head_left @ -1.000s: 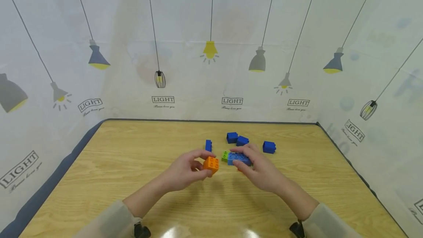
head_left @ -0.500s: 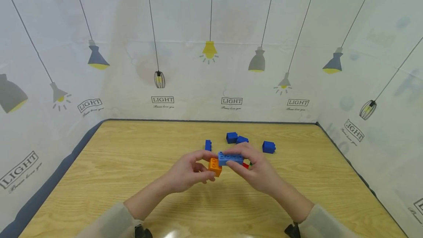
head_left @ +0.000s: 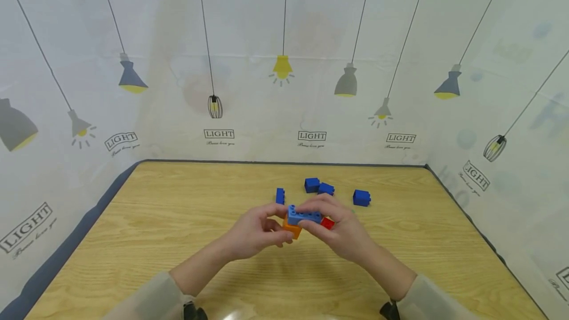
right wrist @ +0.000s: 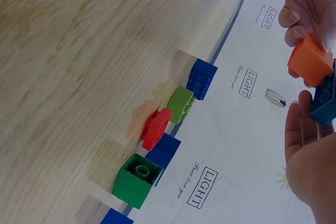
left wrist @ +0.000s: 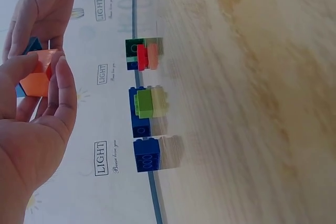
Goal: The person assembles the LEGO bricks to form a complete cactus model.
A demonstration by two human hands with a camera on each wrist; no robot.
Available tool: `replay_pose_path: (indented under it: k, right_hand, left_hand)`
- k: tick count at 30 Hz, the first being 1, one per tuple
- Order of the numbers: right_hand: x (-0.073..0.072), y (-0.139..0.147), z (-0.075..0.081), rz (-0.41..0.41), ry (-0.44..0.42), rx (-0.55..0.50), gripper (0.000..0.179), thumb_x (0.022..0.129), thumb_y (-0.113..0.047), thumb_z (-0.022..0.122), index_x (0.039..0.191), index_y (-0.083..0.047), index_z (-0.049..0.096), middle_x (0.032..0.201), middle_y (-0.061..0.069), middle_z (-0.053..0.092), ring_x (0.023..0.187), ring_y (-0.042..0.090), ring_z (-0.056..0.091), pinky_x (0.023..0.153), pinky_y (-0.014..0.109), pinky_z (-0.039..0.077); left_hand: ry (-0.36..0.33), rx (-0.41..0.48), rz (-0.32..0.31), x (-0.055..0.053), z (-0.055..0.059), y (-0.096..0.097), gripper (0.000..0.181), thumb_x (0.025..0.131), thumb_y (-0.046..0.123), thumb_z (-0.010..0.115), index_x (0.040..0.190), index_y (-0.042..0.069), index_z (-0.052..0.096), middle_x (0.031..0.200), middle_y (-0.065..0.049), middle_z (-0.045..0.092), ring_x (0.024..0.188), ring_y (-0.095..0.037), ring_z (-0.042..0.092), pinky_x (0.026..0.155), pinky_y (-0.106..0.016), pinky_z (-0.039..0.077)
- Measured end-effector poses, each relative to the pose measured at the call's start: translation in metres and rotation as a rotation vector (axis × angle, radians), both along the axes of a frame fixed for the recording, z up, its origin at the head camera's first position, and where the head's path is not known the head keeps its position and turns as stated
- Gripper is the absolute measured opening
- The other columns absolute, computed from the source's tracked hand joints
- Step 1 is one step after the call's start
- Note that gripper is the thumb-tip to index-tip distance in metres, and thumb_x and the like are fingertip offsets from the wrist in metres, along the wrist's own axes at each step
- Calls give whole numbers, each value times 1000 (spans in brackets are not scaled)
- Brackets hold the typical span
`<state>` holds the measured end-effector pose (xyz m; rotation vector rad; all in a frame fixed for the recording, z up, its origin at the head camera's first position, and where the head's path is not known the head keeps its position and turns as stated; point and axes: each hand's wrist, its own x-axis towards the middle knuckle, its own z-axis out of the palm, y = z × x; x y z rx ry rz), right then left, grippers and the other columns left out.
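Note:
My left hand [head_left: 249,233] pinches an orange building brick [head_left: 292,232] between thumb and fingers, up off the table. A longer light-blue brick [head_left: 304,218] is gripped by my right hand [head_left: 346,228], studs upward. Its left end sits over the top of the orange brick, and the two overlap in the head view. In the right wrist view the orange brick [right wrist: 311,61] and the blue brick [right wrist: 325,103] meet at a slant between both hands. Behind the right hand's fingers a red brick [head_left: 328,222] on the table partly shows.
Several dark-blue bricks lie farther back on the wooden table, one narrow blue brick [head_left: 280,195] at the left and another blue brick [head_left: 362,198] at the right. A lime-green brick [right wrist: 180,104] and a dark-green brick [right wrist: 134,183] stand near the red one. A printed curtain [head_left: 249,63] encloses the table.
My right hand has lifted the light-blue brick and carried it left onto the orange one. The left hand has shifted slightly right. The bricks behind have stayed put.

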<state>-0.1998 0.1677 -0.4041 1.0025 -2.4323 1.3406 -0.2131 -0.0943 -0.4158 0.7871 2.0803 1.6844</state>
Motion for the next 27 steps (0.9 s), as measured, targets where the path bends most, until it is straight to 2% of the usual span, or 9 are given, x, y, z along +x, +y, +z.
replay_pose_path:
  k: [6,14,20,27]
  right_hand:
    - [0,2,1,15,-20,15,28,104,-14,77,130,-24,78,130,0,70,115,16,64,86,25,63]
    - [0,4,2,23,-19,57,27,106,-18,76,131,-24,78,126,1,70,97,12,62,74,28,62]
    - [0,4,5,41,-27,72,26,105,-18,77,130,-24,79,129,1,71,88,9,62,74,28,61]
    - [1,2,8,74,-31,60,27,105,-16,77,131,-22,79,133,2,70,93,9,64,76,29,61]
  left_hand:
    - [-34,16,34,1,2,1,40,106,18,75,144,7,65,129,-15,74,98,-22,77,83,-32,67]
    - [-31,39,66,3,1,2,39,106,16,75,142,4,67,127,-17,74,93,-19,78,83,-33,68]
    - [-24,58,66,5,-1,1,36,106,14,74,140,4,68,128,-17,72,93,-21,79,83,-33,68]
    - [-50,104,58,10,0,1,34,106,14,74,138,5,69,130,-15,71,93,-21,79,85,-34,68]
